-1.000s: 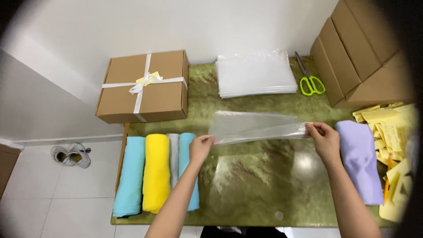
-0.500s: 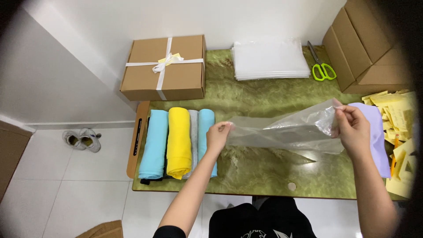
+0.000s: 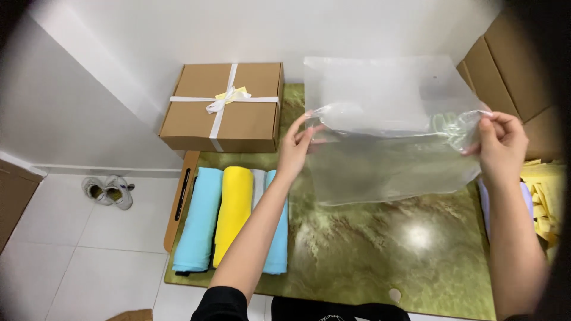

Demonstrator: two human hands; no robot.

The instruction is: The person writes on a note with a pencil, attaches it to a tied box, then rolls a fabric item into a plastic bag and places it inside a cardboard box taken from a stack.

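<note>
- A clear plastic bag (image 3: 389, 151) is held up above the green marbled desk (image 3: 380, 249), stretched between both hands.
- The left hand (image 3: 295, 147) is closed on the bag's left edge, with fingers pinched on the film.
- The right hand (image 3: 502, 145) is clamped on the bag's right edge, where the plastic is bunched under the fingers.
- The bag is seen hanging slack below the hands, and the desk shows through it.
- Behind the bag, a flat stack of further clear bags (image 3: 380, 83) is seen lying at the far edge of the desk.
- A brown cardboard box (image 3: 223, 107) tied with a white ribbon (image 3: 219, 104) is placed at the far left corner of the desk.
- Rolled cloths are laid side by side at the left of the desk: a light blue roll (image 3: 196, 220), a yellow roll (image 3: 233, 211), a pale grey one (image 3: 257, 178) and another light blue one (image 3: 278, 246), partly hidden by the left forearm.
- Brown cartons (image 3: 511, 65) are stacked at the right, with yellow paper pieces (image 3: 544, 199) just below them.
- A pair of shoes (image 3: 108, 191) is seen on the white tiled floor (image 3: 77, 249) at the left.
</note>
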